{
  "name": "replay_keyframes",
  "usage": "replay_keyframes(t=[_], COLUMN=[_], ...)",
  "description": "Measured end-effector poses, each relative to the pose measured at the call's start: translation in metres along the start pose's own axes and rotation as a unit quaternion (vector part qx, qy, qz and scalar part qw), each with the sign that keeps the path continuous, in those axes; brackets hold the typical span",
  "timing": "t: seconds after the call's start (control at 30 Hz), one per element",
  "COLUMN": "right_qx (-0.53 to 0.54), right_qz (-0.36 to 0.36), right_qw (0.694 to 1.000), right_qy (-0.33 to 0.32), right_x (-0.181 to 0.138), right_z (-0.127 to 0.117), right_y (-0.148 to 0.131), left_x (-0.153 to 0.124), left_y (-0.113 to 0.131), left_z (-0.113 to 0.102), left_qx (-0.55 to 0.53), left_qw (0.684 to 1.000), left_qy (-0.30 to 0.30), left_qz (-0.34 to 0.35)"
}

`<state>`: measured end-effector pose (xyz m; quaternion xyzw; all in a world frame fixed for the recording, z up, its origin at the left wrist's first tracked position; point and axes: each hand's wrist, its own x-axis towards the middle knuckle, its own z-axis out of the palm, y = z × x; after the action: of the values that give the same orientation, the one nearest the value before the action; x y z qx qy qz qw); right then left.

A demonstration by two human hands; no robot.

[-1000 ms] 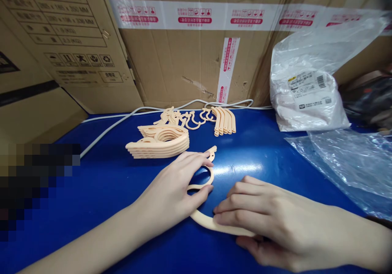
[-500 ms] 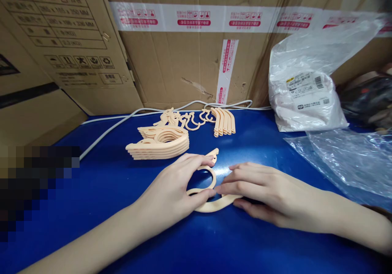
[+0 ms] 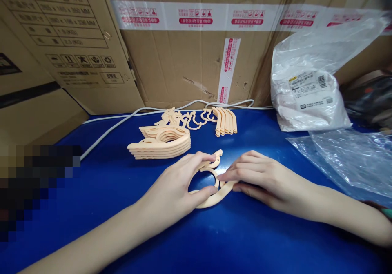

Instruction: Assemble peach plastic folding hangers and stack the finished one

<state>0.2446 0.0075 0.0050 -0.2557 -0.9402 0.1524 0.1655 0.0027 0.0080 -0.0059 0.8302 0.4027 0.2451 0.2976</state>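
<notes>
Both hands are on one peach plastic hanger piece, a curved frame with a round opening, low over the blue table. My left hand is closed on its left side, with the thumb on the lower bar and the fingers at the upper part. My right hand pinches the right end of the lower bar between thumb and fingers, which hide that end. Behind them sits a neat stack of similar hanger frames. Loose hooks and a row of short curved hanger arms lie farther back.
Cardboard boxes wall off the back and left of the blue table. A white cable runs along the back. At right stand a white plastic bag with a label and a flat clear plastic sheet.
The hanger piece has turned, its right end swinging up and away from me. My right hand has moved slightly back with it, while my left hand keeps its hold.
</notes>
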Motion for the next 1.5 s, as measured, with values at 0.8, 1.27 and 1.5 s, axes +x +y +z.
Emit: replay_keyframes(t=[0.8,1.27,1.5], right_qx=[-0.077,-0.005,0.038], right_qz=[0.108,0.026,0.122], right_qw=[0.989,0.998,0.992], right_qy=[0.069,-0.055,0.018], right_x=[-0.003,-0.002,-0.004], right_z=[-0.003,-0.008,-0.012], right_y=[-0.007,-0.016,-0.014], left_x=[-0.003,-0.007,-0.007], left_y=[0.0,0.002,0.007], left_z=[-0.005,0.002,-0.007], left_qx=[0.149,0.13,0.188], left_qw=[0.984,0.985,0.971], left_qy=[-0.002,-0.042,-0.047], left_qz=[0.095,0.108,0.141])
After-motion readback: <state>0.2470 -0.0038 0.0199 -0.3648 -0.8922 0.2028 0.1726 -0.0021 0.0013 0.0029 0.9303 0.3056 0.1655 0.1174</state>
